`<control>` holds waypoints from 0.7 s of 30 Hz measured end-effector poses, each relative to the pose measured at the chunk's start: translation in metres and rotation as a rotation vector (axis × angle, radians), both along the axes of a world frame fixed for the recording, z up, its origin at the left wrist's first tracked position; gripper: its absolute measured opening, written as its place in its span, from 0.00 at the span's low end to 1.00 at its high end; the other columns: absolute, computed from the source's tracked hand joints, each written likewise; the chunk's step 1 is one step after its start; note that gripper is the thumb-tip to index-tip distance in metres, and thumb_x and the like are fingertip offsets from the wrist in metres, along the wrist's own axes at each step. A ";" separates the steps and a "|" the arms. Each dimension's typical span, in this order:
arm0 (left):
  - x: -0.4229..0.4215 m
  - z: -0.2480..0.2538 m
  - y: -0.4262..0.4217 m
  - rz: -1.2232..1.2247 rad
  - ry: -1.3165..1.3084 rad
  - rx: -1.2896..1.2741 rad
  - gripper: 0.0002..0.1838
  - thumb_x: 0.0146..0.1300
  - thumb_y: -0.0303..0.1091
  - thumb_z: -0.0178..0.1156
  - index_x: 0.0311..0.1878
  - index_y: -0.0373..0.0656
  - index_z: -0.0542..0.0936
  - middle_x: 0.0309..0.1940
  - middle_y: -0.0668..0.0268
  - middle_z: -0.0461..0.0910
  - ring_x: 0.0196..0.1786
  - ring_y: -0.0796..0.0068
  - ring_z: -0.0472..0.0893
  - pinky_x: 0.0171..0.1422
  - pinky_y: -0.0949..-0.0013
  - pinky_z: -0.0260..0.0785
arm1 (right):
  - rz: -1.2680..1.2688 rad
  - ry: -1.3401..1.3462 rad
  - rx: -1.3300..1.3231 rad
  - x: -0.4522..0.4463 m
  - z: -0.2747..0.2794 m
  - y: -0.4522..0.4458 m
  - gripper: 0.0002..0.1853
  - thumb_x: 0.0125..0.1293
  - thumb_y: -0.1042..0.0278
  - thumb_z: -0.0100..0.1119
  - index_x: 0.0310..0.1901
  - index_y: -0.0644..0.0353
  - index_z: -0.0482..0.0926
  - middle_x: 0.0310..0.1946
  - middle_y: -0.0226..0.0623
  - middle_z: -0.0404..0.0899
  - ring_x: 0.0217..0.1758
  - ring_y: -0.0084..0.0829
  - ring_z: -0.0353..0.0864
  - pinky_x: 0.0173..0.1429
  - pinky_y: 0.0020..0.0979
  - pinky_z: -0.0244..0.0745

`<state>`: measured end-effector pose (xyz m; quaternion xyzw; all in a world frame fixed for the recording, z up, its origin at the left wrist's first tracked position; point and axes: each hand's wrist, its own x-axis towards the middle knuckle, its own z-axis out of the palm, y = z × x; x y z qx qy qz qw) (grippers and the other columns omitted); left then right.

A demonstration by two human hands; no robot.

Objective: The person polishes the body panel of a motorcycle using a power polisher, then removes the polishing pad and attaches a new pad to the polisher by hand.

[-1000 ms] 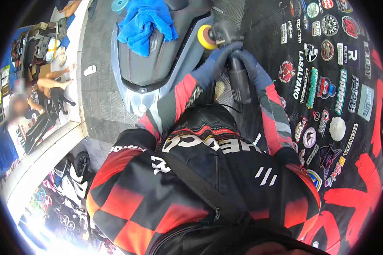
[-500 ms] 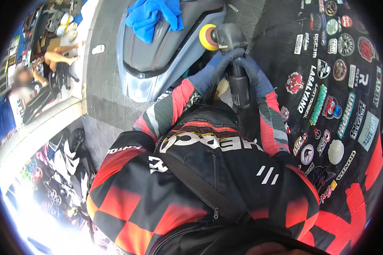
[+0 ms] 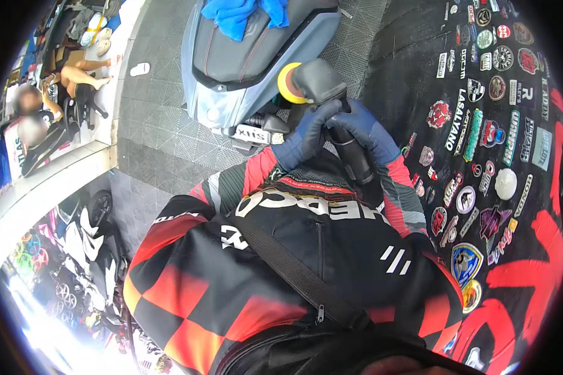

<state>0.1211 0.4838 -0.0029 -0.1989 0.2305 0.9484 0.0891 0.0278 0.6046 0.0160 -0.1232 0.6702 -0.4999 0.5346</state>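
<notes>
My left hand (image 3: 306, 134), in a blue glove, is wrapped round the neck of a black power polisher (image 3: 321, 81). From the other side my right hand (image 3: 364, 128), also gloved in blue, closes on the tool's body. The polisher's yellow round pad (image 3: 289, 83) faces left, beside the grey-blue rear panel (image 3: 306, 37) of a motorcycle; whether it touches the panel is hard to tell. On the dark motorcycle seat (image 3: 231, 59) lies a blue cloth (image 3: 234, 19). The tool's handle end points down toward my torso.
A black wall (image 3: 413, 81) covered in stickers stands at the right. Grey textured tiles (image 3: 156, 119) form the floor. A white slipper (image 3: 140, 69) lies left of the motorcycle. Two people (image 3: 28, 100), with blurred heads, are at the far left beyond a white ledge (image 3: 81, 165).
The polisher and both hands have shifted down and slightly left, nearer my torso. The motorcycle and cloth sit higher and further right in view. A second person now shows at the left.
</notes>
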 end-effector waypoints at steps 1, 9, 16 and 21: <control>0.008 0.000 0.006 0.008 0.008 0.016 0.14 0.65 0.40 0.60 0.50 0.45 0.75 0.43 0.70 0.77 0.46 0.83 0.76 0.51 0.73 0.70 | -0.140 -0.040 0.032 0.007 0.004 0.001 0.25 0.51 0.68 0.68 0.52 0.64 0.75 0.41 0.37 0.81 0.45 0.27 0.80 0.53 0.32 0.76; 0.045 -0.003 -0.004 0.018 0.192 -0.141 0.18 0.69 0.46 0.55 0.53 0.44 0.73 0.43 0.70 0.76 0.45 0.81 0.76 0.49 0.73 0.70 | -0.203 -0.045 -0.131 0.055 0.024 0.002 0.24 0.54 0.62 0.66 0.51 0.66 0.75 0.40 0.40 0.81 0.40 0.28 0.82 0.46 0.30 0.78; 0.113 -0.147 -0.028 -0.737 0.374 -1.014 0.37 0.69 0.66 0.37 0.62 0.43 0.71 0.57 0.53 0.75 0.59 0.58 0.74 0.65 0.60 0.63 | -0.514 -0.369 -0.094 0.065 0.020 -0.018 0.26 0.61 0.49 0.56 0.50 0.64 0.70 0.34 0.47 0.79 0.35 0.41 0.83 0.41 0.43 0.82; 0.200 -0.225 -0.094 -0.991 0.039 -1.065 0.33 0.69 0.65 0.40 0.56 0.47 0.79 0.54 0.52 0.79 0.56 0.57 0.77 0.64 0.60 0.64 | -0.452 -0.428 -0.153 0.068 0.020 -0.025 0.28 0.61 0.47 0.57 0.50 0.65 0.70 0.36 0.48 0.78 0.35 0.41 0.83 0.42 0.44 0.82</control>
